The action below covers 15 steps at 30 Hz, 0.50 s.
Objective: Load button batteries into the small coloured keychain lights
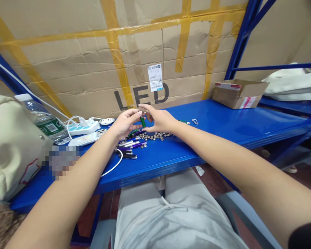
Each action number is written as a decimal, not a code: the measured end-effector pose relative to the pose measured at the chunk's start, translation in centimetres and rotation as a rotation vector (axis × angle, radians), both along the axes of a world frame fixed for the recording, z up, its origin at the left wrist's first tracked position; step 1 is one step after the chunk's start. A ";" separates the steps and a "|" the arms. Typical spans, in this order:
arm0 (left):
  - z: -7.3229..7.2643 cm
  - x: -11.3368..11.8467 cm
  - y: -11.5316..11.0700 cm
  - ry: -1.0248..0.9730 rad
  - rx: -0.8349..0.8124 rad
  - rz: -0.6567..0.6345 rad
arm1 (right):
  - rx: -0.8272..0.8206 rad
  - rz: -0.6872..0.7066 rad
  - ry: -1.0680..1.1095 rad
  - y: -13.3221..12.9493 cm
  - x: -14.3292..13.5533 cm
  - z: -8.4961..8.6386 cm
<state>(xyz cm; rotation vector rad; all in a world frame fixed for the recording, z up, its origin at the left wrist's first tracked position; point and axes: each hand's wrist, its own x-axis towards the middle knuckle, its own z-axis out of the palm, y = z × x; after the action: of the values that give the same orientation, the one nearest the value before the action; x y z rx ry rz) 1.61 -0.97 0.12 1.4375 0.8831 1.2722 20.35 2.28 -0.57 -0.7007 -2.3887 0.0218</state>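
My left hand pinches a small green metal tube, like a mini flashlight body, near its upper end with thumb and fingers. The tube is held tilted just above the blue table. My right hand curves around it from the other side, index finger stretched over the top and thumb near the lower end. Whether the right fingers touch the tube is unclear. Below the hands lies a spread of small silver button cells. Beside them are several purple, silver, blue and black tubes.
A blue table stands before a big taped carton. At left are a bag, a water bottle, a power strip and a phone. A carabiner and an open box lie rightward.
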 end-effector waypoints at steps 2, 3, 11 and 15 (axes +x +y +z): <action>0.1 0.0 0.0 -0.007 0.002 0.017 | -0.017 -0.002 0.032 0.1 0.0 -0.1; 0.1 0.0 0.0 -0.012 0.001 0.024 | -0.024 -0.004 0.041 0.2 0.0 -0.1; 0.3 -0.1 0.1 -0.042 0.017 0.092 | 0.146 -0.105 -0.076 0.6 -0.2 -0.4; 0.1 0.0 0.1 -0.022 0.027 0.111 | 0.305 -0.116 -0.206 0.3 -0.4 -0.5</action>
<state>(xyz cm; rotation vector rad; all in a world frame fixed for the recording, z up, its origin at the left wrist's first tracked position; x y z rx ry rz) 1.58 -0.89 0.24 1.4084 0.9453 1.3850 19.97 2.57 -1.05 -0.7207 -2.4646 -0.4747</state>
